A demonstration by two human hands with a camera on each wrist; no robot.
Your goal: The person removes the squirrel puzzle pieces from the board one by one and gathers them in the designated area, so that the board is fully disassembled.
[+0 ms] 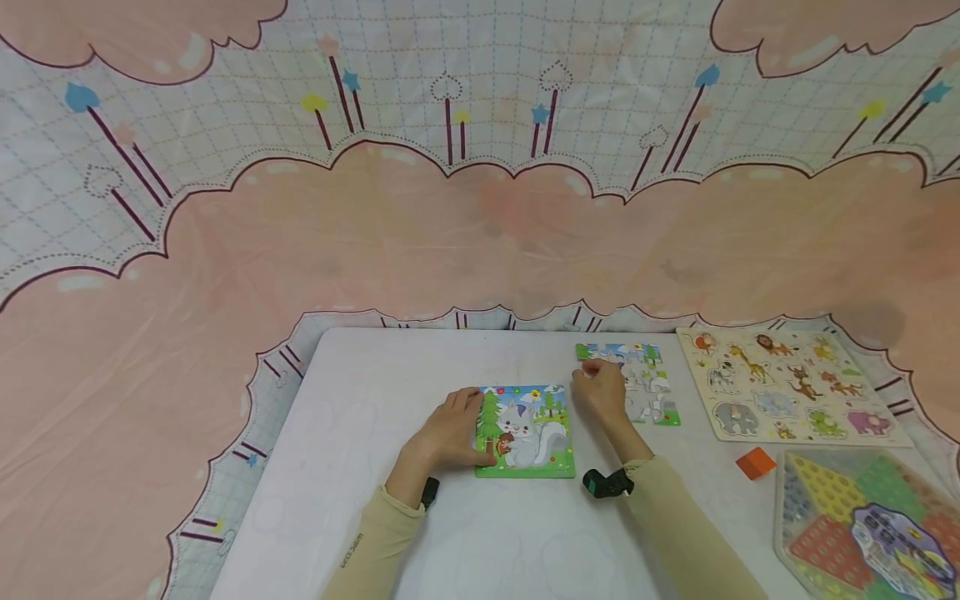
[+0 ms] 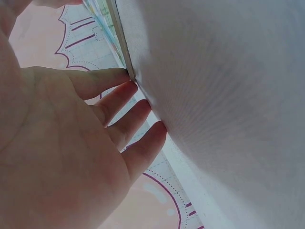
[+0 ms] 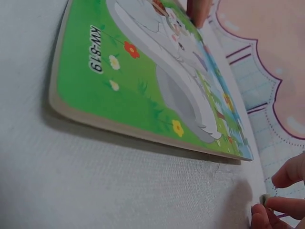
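Observation:
A green-bordered picture board (image 1: 525, 433) with a grey-white squirrel lies flat on the white table. My left hand (image 1: 450, 429) rests at its left side, thumb over the lower left part. In the left wrist view the extended fingers (image 2: 145, 143) touch along the board's edge and the table. To the right of the board, my right hand (image 1: 602, 390) bends its fingers beside a group of jigsaw pieces (image 1: 654, 383). The right wrist view shows a small greenish piece (image 3: 265, 199) at its fingertips. Part of the jigsaw is hidden behind this hand.
On the right lies a wooden animal board (image 1: 772, 396). In front of it are an orange block (image 1: 755, 463) and a clear box (image 1: 825, 542) of coloured pieces. A patterned cloth (image 1: 480, 233) hangs behind the table (image 1: 360, 392).

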